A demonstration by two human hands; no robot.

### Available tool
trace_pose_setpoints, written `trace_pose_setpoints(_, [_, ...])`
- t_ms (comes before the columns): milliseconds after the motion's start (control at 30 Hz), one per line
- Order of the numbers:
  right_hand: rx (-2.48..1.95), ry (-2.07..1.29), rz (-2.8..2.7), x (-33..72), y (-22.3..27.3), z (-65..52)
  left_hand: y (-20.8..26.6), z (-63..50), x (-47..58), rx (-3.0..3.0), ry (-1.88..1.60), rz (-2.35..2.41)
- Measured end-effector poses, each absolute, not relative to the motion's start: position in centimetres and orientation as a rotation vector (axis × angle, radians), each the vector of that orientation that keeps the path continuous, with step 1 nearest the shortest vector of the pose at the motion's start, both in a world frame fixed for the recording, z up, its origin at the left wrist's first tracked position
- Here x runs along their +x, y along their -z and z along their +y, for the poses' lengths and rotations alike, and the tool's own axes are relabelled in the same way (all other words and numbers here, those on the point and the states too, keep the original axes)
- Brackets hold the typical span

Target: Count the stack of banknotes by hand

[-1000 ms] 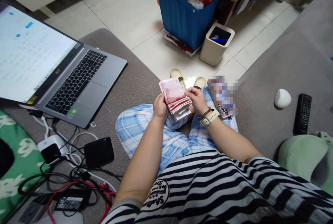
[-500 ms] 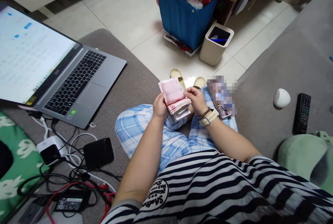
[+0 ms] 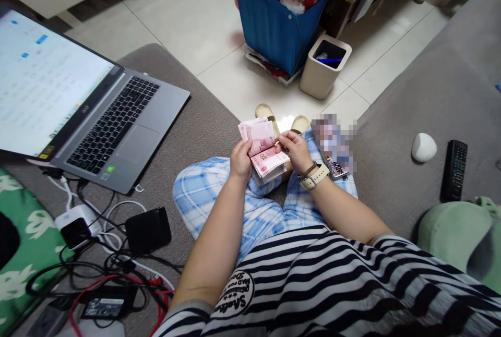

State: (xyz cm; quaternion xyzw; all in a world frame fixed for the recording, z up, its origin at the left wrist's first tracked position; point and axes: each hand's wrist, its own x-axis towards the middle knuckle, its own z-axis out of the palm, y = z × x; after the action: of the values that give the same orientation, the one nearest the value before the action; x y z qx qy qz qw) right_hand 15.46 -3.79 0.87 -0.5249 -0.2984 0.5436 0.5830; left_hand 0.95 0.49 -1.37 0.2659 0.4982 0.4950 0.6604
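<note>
A bundle of pink banknotes [image 3: 270, 162] is spread in a fold above my lap, with "100" printed on the nearer face. My left hand [image 3: 240, 160] is closed on the bundle's left side, thumb pressed over the fold. At the right edge, the fingers of my right hand [image 3: 294, 150] pinch the banknotes near the fold. Several notes lean away from me on the far side; the rest lie toward me. A pale paper edge shows beneath the stack. Beside my right wrist, a phone [image 3: 336, 165] rests on my thigh, its screen partly blurred out.
An open laptop [image 3: 144, 133] sits on the sofa at left, above tangled cables and a black box-shaped device [image 3: 148, 230]. On the right lie a remote control [image 3: 454, 170], a white rounded object [image 3: 424, 147] and a green cushion [image 3: 450, 238]. Ahead stand a blue bin [image 3: 274, 29] and a beige wastebasket [image 3: 319, 76].
The near part of the bundle has flattened, so the face printed "100" now shows. On the far side the notes have fanned slightly. Both hands stay in nearly the same place.
</note>
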Motion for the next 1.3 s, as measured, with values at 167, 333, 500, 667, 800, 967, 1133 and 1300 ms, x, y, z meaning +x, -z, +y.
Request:
trace_pose_setpoints(167, [-1.199,-1.29,-0.703,15.4,-0.8,-3.9,1.3,0.3,0.9,0.606,-1.112,1.041])
trace_pose_setpoints(333, [-1.193,-1.255,-0.617,15.4,-0.3,-3.8,0.9,0.2,0.9,0.624,-1.089,1.012])
trace_pose_setpoints(500, [-1.226,-1.206,-0.624,15.4,-0.5,-3.7,0.8,0.0,0.8,0.642,-1.052,1.002])
trace_pose_setpoints(667, [-1.211,-1.26,-0.674,15.5,-0.8,-3.7,0.8,0.0,0.6,0.655,-1.034,1.014])
trace_pose_setpoints(800, [-1.229,-1.249,-0.662,15.5,-0.8,-3.7,0.9,0.2,0.8,0.637,-1.053,1.024])
trace_pose_setpoints(967, [-1.224,-1.259,-0.664,15.5,-0.7,-3.7,1.5,0.6,0.9,0.593,-1.158,1.14])
trace_pose_setpoints(1133, [-1.216,-1.261,-0.668,15.5,-0.8,-3.7,1.6,0.7,0.8,0.724,-1.217,1.251])
trace_pose_setpoints(1300, [-1.23,-1.262,-0.651,15.4,-1.0,-3.7,0.6,0.6,1.0,0.745,-1.181,1.268])
